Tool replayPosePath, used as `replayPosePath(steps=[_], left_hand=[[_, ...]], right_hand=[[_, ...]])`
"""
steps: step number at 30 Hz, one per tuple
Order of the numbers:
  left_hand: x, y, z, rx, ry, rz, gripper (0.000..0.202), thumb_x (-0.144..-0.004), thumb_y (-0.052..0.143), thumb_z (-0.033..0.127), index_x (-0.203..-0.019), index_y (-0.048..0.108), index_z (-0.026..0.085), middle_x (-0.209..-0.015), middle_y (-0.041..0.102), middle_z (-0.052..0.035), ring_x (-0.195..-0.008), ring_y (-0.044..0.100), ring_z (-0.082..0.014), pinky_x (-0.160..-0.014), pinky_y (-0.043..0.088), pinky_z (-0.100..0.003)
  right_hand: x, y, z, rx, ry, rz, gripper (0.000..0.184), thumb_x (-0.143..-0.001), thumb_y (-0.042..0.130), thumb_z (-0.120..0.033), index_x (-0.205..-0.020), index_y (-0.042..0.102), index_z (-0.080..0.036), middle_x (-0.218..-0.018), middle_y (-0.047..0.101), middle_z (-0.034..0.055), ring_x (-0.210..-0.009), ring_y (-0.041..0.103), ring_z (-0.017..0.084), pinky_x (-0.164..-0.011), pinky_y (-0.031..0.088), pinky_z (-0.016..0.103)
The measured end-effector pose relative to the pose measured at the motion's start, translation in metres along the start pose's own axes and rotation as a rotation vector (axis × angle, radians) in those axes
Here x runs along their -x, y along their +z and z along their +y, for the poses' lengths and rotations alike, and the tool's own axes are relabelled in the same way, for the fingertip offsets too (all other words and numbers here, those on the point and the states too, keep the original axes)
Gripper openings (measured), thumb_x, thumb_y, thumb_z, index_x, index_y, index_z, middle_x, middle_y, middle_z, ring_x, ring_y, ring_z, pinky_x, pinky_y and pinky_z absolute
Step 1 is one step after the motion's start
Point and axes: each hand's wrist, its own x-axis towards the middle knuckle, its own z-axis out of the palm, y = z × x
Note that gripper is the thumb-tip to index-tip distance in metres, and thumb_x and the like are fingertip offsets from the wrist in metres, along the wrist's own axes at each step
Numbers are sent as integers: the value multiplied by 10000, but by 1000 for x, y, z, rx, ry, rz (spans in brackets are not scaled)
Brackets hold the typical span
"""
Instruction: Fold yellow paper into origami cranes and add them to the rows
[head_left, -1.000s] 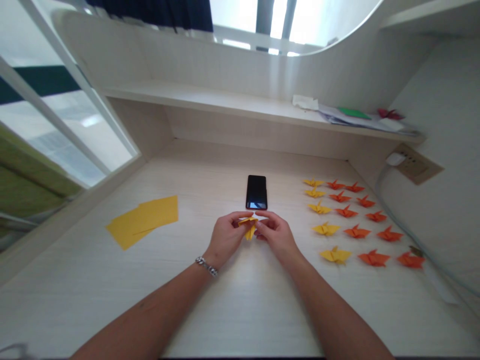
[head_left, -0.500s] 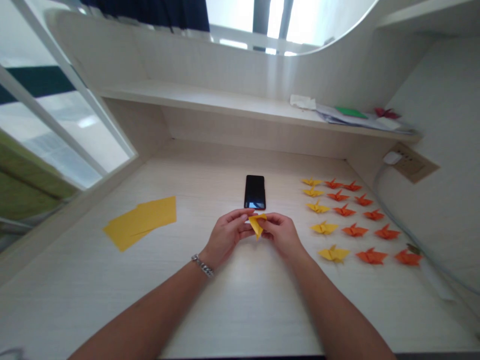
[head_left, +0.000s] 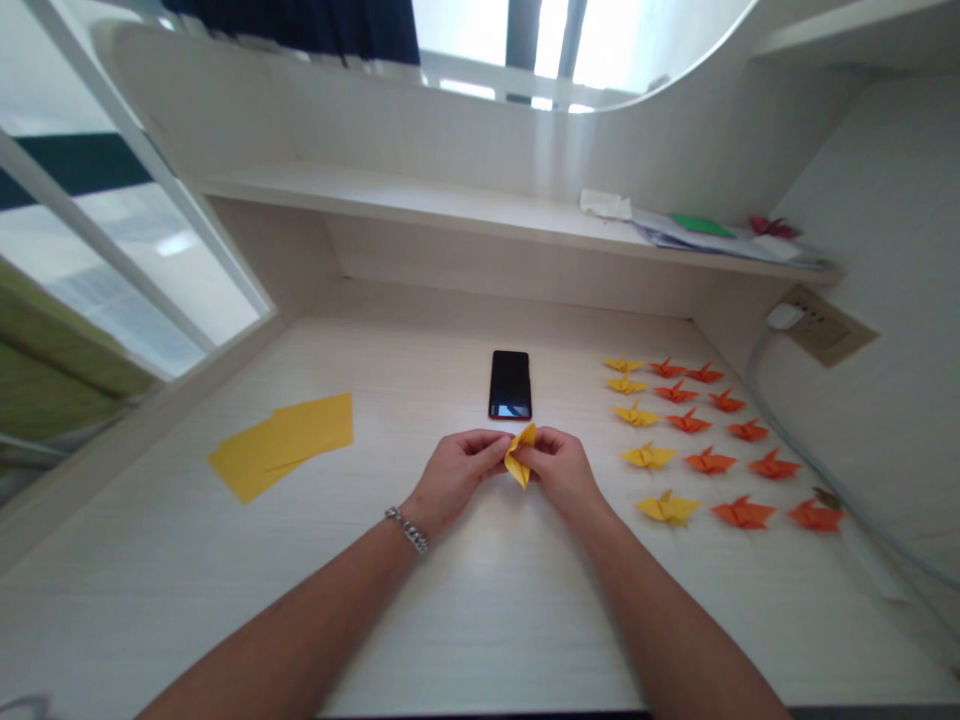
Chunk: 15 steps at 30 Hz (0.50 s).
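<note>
A small piece of folded yellow paper (head_left: 520, 462) is held up between my two hands, just over the desk. My left hand (head_left: 466, 468) pinches its left edge with thumb and fingers. On the other side, my right hand (head_left: 559, 466) grips it, the thumb pressed against the fold. The paper looks partly opened along one side, with a point hanging down; its far side is hidden by my fingers. Right beyond my hands lies a black phone (head_left: 510, 384), flat on the desk (head_left: 480, 620).
Yellow paper sheets (head_left: 289, 440) overlap at the left. On the right stand rows of folded paper cranes, yellow ones (head_left: 649, 456) beside orange ones (head_left: 709, 461). A grey cable (head_left: 810, 455) runs from a wall socket (head_left: 826, 325). Papers (head_left: 742, 243) lie on the shelf above.
The folded yellow paper has turned and spread open a little between my fingers. My left fingers have drawn in closer, and the phone's lower end now shows fully.
</note>
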Motion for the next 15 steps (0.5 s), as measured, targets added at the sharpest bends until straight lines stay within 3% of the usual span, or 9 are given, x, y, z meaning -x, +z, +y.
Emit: replayPosePath(steps=[9,15], left_hand=[[0,-1,0,-18,-14,-21,254,-707,716,258,-921,698,122,-915,701,-98,-821,637,-198,-812,502,-369],[-1,-2,3,27,-20,24,244,-706,719,253,-902,694,110,-918,698,-110,-838,636,-206,-807,505,-373]], right_hand=[[2,3,2,41,-40,4,182,-599,726,-246,-742,671,-149,-624,645,6,-546,583,141,-517,468,248],[3,-2,-4,50,-9,-111,261,-630,738,-325,-823,699,-154,-704,671,35,-622,611,162,-591,499,283]])
